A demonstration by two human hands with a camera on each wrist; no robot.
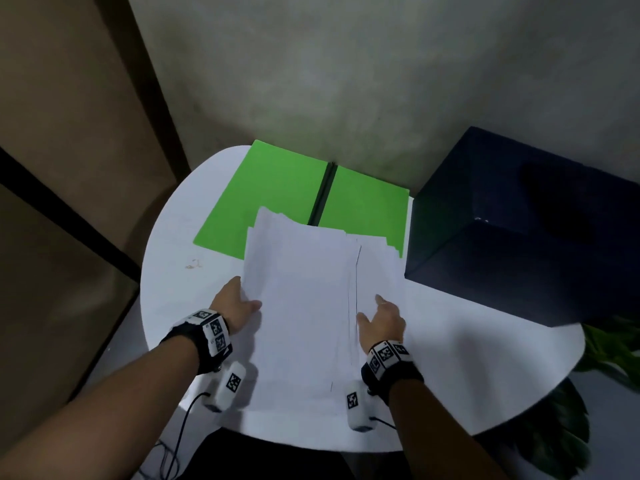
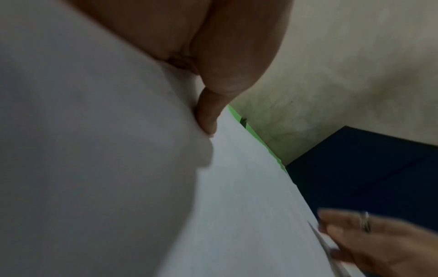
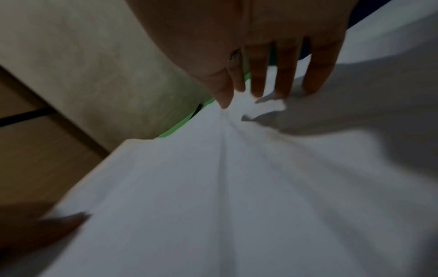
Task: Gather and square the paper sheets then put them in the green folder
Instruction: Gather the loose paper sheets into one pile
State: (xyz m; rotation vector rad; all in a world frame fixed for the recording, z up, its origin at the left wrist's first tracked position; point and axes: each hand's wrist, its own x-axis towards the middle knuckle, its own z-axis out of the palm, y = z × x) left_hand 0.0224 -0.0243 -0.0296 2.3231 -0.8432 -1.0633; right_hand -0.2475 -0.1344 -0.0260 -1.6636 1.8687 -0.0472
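Note:
A loose stack of white paper sheets (image 1: 304, 306) lies mid-table, its far end overlapping the open green folder (image 1: 270, 195), whose black spine runs down the middle. The sheets' far and right edges are staggered. My left hand (image 1: 242, 299) pinches the stack's left edge; the left wrist view shows its thumb (image 2: 208, 112) on top of the paper (image 2: 249, 196). My right hand (image 1: 372, 308) rests on the right side of the sheets. Its straight, spread fingers (image 3: 284, 71) touch the paper (image 3: 213, 187).
The round white table (image 1: 467, 358) stands against a grey wall. A dark blue box (image 1: 519, 230) sits at the right, close to the folder and sheets. Green plant leaves (image 1: 609, 351) show past the table's right rim.

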